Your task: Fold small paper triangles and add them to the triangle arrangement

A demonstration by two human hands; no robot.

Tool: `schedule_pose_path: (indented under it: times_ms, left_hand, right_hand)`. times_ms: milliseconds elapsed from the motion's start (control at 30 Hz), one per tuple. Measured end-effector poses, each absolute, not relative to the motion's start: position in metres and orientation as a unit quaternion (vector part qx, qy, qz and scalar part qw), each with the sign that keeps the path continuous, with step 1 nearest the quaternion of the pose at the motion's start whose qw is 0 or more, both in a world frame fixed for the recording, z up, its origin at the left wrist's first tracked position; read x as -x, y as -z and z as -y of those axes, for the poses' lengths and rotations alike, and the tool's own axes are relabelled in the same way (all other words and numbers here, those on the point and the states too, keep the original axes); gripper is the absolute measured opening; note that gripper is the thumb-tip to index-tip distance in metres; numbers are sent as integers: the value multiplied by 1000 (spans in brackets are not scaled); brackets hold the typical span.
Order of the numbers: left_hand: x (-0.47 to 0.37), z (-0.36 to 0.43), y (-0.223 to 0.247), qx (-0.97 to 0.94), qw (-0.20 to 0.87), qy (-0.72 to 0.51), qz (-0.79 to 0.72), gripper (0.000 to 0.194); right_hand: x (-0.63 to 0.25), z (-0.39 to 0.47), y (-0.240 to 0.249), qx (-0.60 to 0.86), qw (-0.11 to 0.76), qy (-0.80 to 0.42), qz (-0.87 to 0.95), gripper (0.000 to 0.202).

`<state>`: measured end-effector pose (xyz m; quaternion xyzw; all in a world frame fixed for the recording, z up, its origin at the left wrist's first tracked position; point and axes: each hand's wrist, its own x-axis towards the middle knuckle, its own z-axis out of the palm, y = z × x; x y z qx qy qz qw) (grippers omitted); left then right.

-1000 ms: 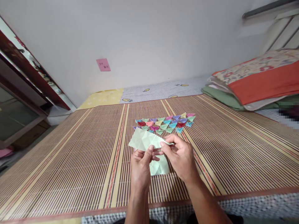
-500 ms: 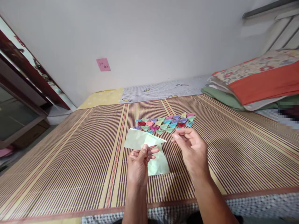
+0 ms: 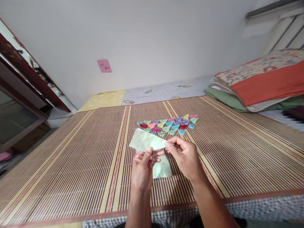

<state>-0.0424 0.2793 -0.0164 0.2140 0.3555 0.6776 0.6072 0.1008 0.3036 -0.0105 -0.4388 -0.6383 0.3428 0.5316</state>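
The folded green paper point(image 3: 142, 140) is pinched at its near edge by the left hand point(image 3: 142, 171) and at its right corner by the right hand point(image 3: 186, 158).

Striped mat point(image 3: 71, 164) w/ multicol. folded papers point(image 3: 169, 124) in rows, 1 lt-grn sheet point(image 3: 163, 169) nearer, bedding point(image 3: 268, 85) far R.

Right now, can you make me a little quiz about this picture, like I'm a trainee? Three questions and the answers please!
1. What colour is the held paper in the left grip? A) red B) pale green C) black
2. True or false: the pink note is on the wall.
3. Fill in: the small folded papers lie on a striped ____.

Key: 1. B; 2. True; 3. mat
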Motion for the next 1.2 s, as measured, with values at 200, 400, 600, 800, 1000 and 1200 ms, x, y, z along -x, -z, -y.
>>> schedule_pose_path:
  times_ms: [200,400,600,800,1000,1200]
  left_hand:
    - [48,-283,18,-116,603,-714,-337,38]
    - [49,-282,19,-187,566,-717,-363,34]
    - [47,-278,25,-377,530,-645,-401,21]
    - [59,-277,25,-424,483,-650,-406,16]
    - [65,-274,21,-402,469,-691,-376,21]
    - [57,-275,16,-332,390,-757,-405,28]
  right_hand:
    - [-106,-309,13,435,507,-371,646,22]
    - [-106,-308,9,442,524,-348,640,20]
    - [-107,-300,4,406,547,-356,640,43]
    - [-115,-294,-7,322,560,-328,689,9]
    - [-113,-294,-10,318,501,-277,755,33]
    - [-104,-296,-3,345,492,-223,767,40]
